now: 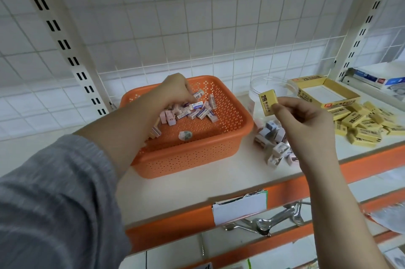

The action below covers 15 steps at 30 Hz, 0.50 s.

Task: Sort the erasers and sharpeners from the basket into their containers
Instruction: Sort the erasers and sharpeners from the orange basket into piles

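Your right hand point(306, 121) pinches the yellow 2B eraser point(267, 102) above the shelf; it's probably light and rubbery, so hold its flat faces. Left hand point(175, 89) digs in the orange basket point(197, 154), grip unclear.

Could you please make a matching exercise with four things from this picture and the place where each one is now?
Things:
1. yellow 2B eraser
2. left hand
3. pile of yellow erasers
4. clear jar

Places:
A. reaching into the orange basket
B. lying on the shelf in front of the open yellow box
C. pinched in the right hand
D. standing between the basket and the yellow box

Pairs: 1-C, 2-A, 3-B, 4-D
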Available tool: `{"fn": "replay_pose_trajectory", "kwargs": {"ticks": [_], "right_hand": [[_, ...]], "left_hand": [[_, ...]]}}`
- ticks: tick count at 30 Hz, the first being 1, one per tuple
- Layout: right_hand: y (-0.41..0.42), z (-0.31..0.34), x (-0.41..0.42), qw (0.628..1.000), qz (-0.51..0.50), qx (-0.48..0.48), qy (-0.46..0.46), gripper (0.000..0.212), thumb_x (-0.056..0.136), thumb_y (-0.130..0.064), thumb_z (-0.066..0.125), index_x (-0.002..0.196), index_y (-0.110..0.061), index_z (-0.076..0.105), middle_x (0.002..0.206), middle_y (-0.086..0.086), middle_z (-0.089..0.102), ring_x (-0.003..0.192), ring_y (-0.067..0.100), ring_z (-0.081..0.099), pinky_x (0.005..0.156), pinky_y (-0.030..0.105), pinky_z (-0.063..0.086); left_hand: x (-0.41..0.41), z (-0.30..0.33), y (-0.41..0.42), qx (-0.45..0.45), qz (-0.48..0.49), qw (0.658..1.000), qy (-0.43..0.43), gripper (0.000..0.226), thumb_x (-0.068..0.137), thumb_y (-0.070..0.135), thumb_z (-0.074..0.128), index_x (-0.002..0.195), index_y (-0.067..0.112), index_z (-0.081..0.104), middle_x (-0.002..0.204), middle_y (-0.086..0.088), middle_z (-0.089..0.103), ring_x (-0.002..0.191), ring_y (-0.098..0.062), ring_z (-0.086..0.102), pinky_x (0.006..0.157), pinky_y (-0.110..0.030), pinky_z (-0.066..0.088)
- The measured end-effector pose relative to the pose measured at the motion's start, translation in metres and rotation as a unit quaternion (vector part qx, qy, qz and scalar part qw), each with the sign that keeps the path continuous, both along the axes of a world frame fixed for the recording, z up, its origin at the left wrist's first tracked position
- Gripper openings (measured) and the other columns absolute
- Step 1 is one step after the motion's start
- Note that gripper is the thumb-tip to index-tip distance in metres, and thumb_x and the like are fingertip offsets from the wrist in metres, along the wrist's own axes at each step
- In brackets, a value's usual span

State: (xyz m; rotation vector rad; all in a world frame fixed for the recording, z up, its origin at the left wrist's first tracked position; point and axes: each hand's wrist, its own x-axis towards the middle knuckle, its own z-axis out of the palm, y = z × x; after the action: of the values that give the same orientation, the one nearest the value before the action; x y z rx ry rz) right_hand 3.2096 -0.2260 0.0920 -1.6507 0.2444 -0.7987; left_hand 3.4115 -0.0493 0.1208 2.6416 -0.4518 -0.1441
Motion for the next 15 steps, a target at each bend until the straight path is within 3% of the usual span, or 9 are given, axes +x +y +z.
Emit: {"fn": "replay_pose_trajectory", "kwargs": {"ticks": [2,5,7,11,15], "right_hand": [[0.003,0.0,-0.001,1.0,-0.013,0.002,-0.007,0.022,0.085,-0.006,0.063,0.076,-0.026,0.068,0.049,-0.017,0.053,0.046,-0.001,0.043,0.048,0.01,0.036],[0.003,0.0,-0.005,0.999,-0.032,0.004,-0.017,0.024,0.085,-0.006,0.063,0.075,-0.028,0.066,0.05,-0.018,0.055,0.049,-0.001,0.046,0.05,0.01,0.038],[-0.004,0.001,-0.01,0.999,-0.037,0.008,-0.021,0.026,0.085,-0.007,0.063,0.074,-0.03,0.066,0.051,-0.018,0.056,0.05,-0.001,0.048,0.052,0.01,0.041],[-0.032,0.0,-0.024,0.998,-0.058,-0.018,-0.024,0.025,0.085,-0.01,0.065,0.075,-0.033,0.066,0.055,-0.017,0.058,0.055,0.0,0.048,0.057,0.012,0.041],[-0.079,-0.003,-0.036,0.996,-0.081,-0.014,-0.028,0.019,0.085,-0.013,0.065,0.079,-0.03,0.067,0.063,-0.013,0.06,0.058,0.001,0.05,0.057,0.011,0.042]], "left_hand": [[-0.011,0.01,0.002,-0.041,-0.008,0.999,-0.019,0.021,0.073,0.025,0.08,0.089,0.016,0.069,0.095,-0.001,0.069,0.069,-0.006,0.058,0.056,-0.018,0.042],[-0.035,0.02,-0.003,-0.092,-0.028,0.995,-0.034,0.019,0.073,0.025,0.08,0.087,0.019,0.069,0.09,0.001,0.07,0.08,-0.014,0.065,0.068,-0.027,0.052],[-0.052,0.025,-0.01,-0.134,-0.036,0.989,-0.042,0.019,0.075,0.025,0.078,0.089,0.019,0.068,0.086,0.003,0.069,0.08,-0.011,0.065,0.069,-0.023,0.05],[-0.085,0.025,-0.033,-0.208,-0.022,0.976,-0.061,0.018,0.076,0.023,0.078,0.09,0.019,0.068,0.078,0.009,0.067,0.069,0.0,0.062,0.06,-0.014,0.045],[-0.113,0.01,-0.075,-0.23,-0.018,0.97,-0.072,0.013,0.075,0.022,0.078,0.083,0.021,0.068,0.069,0.01,0.062,0.044,0.005,0.052,0.052,-0.017,0.042]]}}
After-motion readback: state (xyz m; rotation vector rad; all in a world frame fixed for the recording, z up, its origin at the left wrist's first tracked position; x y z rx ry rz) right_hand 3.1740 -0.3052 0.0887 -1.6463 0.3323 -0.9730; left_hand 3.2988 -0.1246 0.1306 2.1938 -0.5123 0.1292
